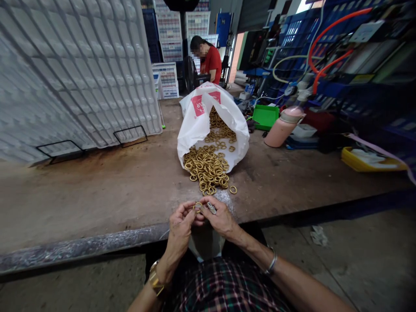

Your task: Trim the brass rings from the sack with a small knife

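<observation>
A brass-coloured ring (198, 203) is pinched between my two hands at the table's front edge. My left hand (180, 223) is closed, with thumb and fingers on the ring's left side. My right hand (222, 220) is closed too; its fingertips meet the ring. A small grey metal tool (212, 208) sticks out from between the right fingers, its working end hidden. Just beyond my hands lies a heap of similar rings (208, 169), spilling from the mouth of a white plastic sack (191, 130). One loose ring (233, 190) rests right of the heap.
Stacked white trays (81, 65) stand at left on black wire stands (130, 135). To the right are a pink bottle (281, 130), a green tray (265, 116) and a yellow tray (367, 162). Beneath my hands is a pale container (206, 245). A person in red (212, 60) is behind.
</observation>
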A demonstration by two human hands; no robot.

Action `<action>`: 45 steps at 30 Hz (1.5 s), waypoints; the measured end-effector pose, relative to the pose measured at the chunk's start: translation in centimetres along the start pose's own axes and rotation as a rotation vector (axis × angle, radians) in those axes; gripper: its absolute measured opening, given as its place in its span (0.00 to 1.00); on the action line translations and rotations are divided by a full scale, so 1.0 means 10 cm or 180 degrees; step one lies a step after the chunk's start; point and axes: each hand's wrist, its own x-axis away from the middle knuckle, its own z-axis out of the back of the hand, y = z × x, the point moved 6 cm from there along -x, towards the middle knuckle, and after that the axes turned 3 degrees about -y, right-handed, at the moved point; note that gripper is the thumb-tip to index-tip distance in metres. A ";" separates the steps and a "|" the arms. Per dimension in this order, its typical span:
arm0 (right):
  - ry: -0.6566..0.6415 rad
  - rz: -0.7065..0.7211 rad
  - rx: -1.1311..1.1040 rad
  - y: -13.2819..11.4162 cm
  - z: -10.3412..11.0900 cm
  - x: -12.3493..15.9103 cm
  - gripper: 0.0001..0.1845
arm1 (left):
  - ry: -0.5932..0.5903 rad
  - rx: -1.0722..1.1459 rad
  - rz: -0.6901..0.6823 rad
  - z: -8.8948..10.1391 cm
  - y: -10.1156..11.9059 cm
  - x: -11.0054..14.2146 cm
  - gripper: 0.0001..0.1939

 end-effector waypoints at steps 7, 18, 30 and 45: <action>-0.0155 0.0355 0.0059 -0.10 -0.03 -0.01 0.11 | -0.0014 0.0895 0.0445 0.05 -0.07 -0.02 0.21; -0.0171 0.0006 -0.0150 -0.13 0.00 -0.09 0.14 | -0.0252 0.0565 0.0224 -0.08 -0.02 0.04 0.16; -0.0325 -0.0150 -0.0116 -0.05 -0.06 -0.14 0.13 | -0.0372 -0.0131 0.0170 -0.08 -0.04 0.03 0.17; -0.0407 -0.0128 -0.0200 0.01 -0.13 -0.14 0.16 | -0.0374 -0.0175 0.0155 -0.05 -0.03 0.02 0.16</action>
